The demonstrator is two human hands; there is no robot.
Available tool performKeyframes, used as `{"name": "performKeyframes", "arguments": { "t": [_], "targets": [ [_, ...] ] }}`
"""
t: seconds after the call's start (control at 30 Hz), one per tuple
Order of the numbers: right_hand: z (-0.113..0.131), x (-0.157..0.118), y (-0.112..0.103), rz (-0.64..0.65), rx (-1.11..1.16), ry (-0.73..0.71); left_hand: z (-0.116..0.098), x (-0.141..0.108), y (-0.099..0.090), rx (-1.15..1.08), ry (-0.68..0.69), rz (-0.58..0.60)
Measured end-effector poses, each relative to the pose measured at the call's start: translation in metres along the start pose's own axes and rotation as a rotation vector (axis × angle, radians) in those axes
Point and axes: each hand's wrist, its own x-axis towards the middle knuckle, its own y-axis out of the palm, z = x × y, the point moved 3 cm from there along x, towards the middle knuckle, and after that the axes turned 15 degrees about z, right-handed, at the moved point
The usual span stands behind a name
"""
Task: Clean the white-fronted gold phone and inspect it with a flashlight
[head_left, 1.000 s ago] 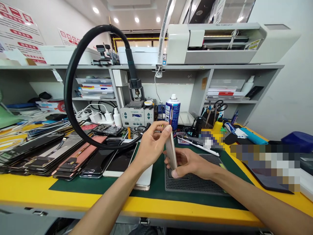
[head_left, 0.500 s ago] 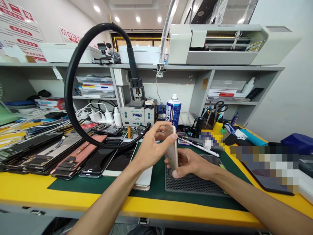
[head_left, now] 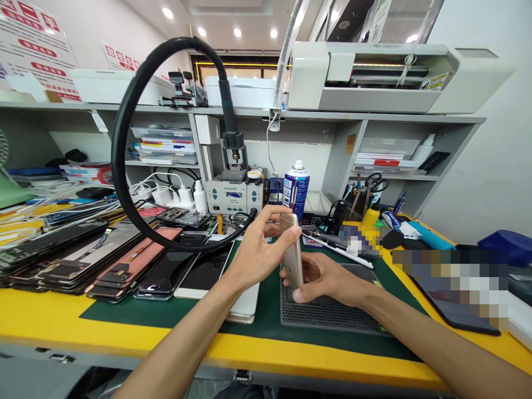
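If the bare left hand [head_left: 256, 249] or right hand [head_left: 326, 280], both pinching what seems a slim gold metal phone [head_left: 293, 258], loosens, I could drop it.

- Slim gold phone [head_left: 293, 256]: smooth, metallic-looking, satin.
- Dark-grey honeycomb-textured mat [head_left: 332, 315], 4 o'clock from phone: matt, rough.
- Blue cylindrical can [head_left: 298, 183], 12 o'clock: glossy metal.

One phone [head_left: 293, 257], one left hand [head_left: 260, 244], one right hand [head_left: 328, 280].
The person's bench shows one blue-labelled spray can [head_left: 296, 191], one yellow bottle [head_left: 371, 217] and one textured grey mat [head_left: 341, 316]; beyond are one large white machine [head_left: 374, 101], two red-and-white wall signs [head_left: 37, 52] and four ceiling lights [head_left: 237, 32] in a row; the stacked screens [head_left: 75, 266] overlap too much to count.
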Motion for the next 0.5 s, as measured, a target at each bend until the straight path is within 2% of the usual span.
{"name": "performKeyframes", "arguments": {
  "t": [0.23,0.37,0.5],
  "targets": [
    [0.002,-0.001,0.000,0.002,0.008,0.010,0.003,0.003,-0.002,0.084,0.002,-0.121],
    [0.002,-0.001,0.000,-0.018,0.043,0.029,-0.001,0.002,-0.008,0.300,0.106,-0.208],
    [0.003,-0.001,0.001,-0.022,0.038,0.027,-0.007,-0.001,-0.010,0.393,0.184,-0.195]
  ]
}}
